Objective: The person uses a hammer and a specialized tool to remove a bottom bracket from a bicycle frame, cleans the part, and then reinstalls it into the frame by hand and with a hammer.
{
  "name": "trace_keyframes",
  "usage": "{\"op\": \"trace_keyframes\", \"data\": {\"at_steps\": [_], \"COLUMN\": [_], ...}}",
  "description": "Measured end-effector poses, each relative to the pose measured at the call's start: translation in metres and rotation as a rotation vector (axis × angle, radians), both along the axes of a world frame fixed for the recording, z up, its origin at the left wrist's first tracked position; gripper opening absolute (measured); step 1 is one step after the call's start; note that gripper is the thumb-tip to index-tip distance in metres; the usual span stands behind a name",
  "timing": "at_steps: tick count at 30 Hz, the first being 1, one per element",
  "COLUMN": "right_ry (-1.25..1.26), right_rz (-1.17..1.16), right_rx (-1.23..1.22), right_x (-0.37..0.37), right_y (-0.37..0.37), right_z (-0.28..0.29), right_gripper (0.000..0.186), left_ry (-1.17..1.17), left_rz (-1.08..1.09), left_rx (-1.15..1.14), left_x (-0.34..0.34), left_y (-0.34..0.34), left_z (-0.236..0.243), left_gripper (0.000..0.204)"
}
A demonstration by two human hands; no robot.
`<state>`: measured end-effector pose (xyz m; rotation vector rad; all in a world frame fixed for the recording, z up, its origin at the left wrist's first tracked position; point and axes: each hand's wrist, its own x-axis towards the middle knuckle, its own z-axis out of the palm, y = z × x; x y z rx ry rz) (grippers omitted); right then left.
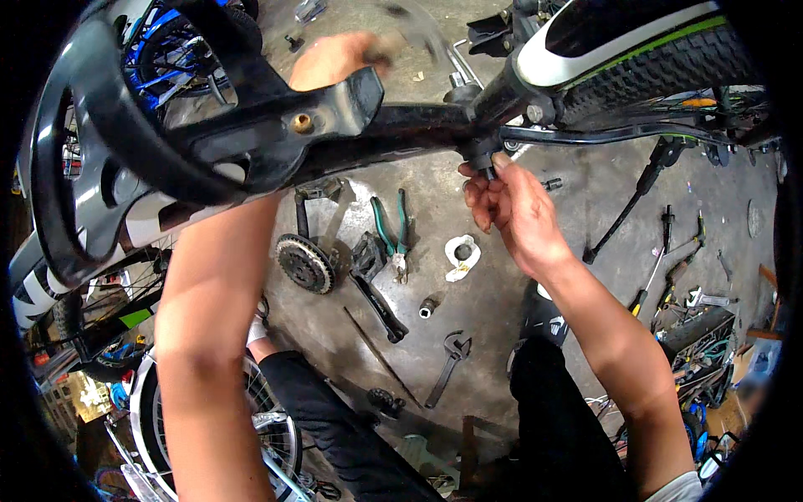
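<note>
A bicycle frame (401,125) with a black bottle cage (125,142) crosses the upper view. My right hand (514,205) has its fingertips closed around a black cylindrical bottom bracket part (480,154) at the bottom of the frame. Beyond the frame tube is my left hand (339,60), smeared by motion. A blurred curved streak lies beside it, and I cannot make out whether it grips anything. My left forearm (213,301) passes behind the tube and bottle cage, which hide the wrist.
On the concrete floor lie a chainring with crank (306,263), green-handled pliers (400,243), a black crank arm (381,309), a socket (427,308), an adjustable wrench (449,368) and a thin rod (381,356). A kickstand (631,201) hangs at right, near several tools.
</note>
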<state>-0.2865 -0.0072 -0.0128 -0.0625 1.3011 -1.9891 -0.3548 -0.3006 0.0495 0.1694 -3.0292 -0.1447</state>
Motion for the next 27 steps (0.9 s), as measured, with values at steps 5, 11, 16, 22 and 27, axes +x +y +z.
{"op": "trace_keyframes", "data": {"at_steps": [5,11,16,22,27], "right_ry": [-0.036,-0.066,-0.079,-0.058,-0.079], "right_rz": [-0.015,-0.035,-0.048,-0.044,-0.031], "right_rx": [0.000,-0.003,-0.009,-0.001,-0.030], "right_x": [0.002,0.000,0.007,0.007,0.013], "right_y": [0.000,0.002,0.004,0.006,0.004], "right_z": [0.004,0.001,-0.003,-0.003,-0.001], "right_gripper": [0.045,0.046,0.046,0.044,0.045], "left_ry": [-0.034,-0.047,0.066,0.000,0.011], "left_rz": [-0.016,-0.196,0.030,-0.199,0.198], "left_rx": [-0.021,-0.005,-0.077,-0.069,-0.005], "left_x": [-0.005,0.005,-0.002,-0.003,-0.013], "left_y": [0.001,0.014,0.003,0.008,-0.002], "left_z": [0.008,0.004,0.003,0.010,-0.002], "left_gripper": [0.042,0.041,0.040,0.039,0.045]}}
